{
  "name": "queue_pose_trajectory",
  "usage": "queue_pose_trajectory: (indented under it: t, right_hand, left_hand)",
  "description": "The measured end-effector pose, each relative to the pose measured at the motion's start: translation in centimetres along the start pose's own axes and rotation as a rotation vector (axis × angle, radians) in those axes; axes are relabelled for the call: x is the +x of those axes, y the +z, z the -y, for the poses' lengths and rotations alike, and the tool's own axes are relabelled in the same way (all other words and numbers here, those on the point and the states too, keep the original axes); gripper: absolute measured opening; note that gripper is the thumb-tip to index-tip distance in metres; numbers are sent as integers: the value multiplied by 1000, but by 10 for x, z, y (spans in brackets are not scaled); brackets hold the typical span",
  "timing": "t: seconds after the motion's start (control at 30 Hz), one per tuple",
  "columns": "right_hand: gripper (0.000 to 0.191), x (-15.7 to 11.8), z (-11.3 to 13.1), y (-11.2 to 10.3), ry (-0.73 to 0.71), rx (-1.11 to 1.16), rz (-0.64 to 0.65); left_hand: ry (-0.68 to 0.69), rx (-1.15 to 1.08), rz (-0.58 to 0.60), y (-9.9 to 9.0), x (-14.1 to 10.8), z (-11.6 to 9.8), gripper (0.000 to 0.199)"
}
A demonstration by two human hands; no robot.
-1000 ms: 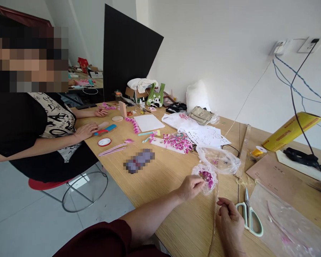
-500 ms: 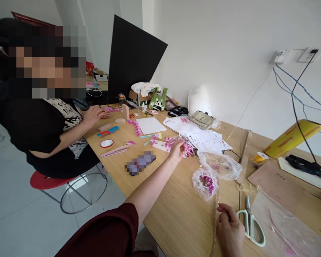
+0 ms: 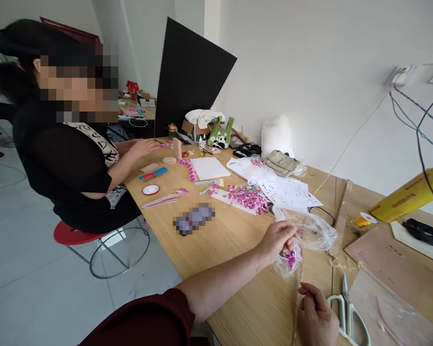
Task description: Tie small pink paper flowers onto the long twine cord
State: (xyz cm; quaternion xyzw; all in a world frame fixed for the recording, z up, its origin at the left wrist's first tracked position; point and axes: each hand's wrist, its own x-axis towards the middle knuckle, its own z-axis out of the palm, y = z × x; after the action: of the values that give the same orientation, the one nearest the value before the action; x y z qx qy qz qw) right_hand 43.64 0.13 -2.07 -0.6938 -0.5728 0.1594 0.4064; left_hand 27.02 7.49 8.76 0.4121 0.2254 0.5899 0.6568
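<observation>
Fingers of my left hand (image 3: 278, 239) pinch the small clear bag of pink pieces (image 3: 287, 259), lifting it just above the bench (image 3: 238, 269). Below it, my right hand (image 3: 315, 317) pinches a thin strand (image 3: 299, 293), with scissors (image 3: 350, 317) just beside.

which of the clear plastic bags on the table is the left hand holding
The small bag of pink pieces, pinched by the left hand. The bigger clear bag behind lies untouched.

Clear bag (image 3: 287, 262) of magenta petals, mint-handled scissors (image 3: 350, 317), yellow roll (image 3: 411, 194)
</observation>
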Motion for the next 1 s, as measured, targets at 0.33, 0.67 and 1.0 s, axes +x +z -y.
queue_pose_trajectory:
  t: [0.33, 0.67, 1.0]
  right_hand:
    - [24, 2, -11, 2, -29, -35, 3]
    - [25, 5, -11, -7, -16, -80, -4]
    - [31, 8, -11, -11, 50, -230, -85]
  left_hand:
    - [-83, 76, 101, 13, -14, 30, 35]
    - [-107, 285, 193, 10, -18, 38, 32]
    - [23, 528, 255, 4, -24, 22, 21]
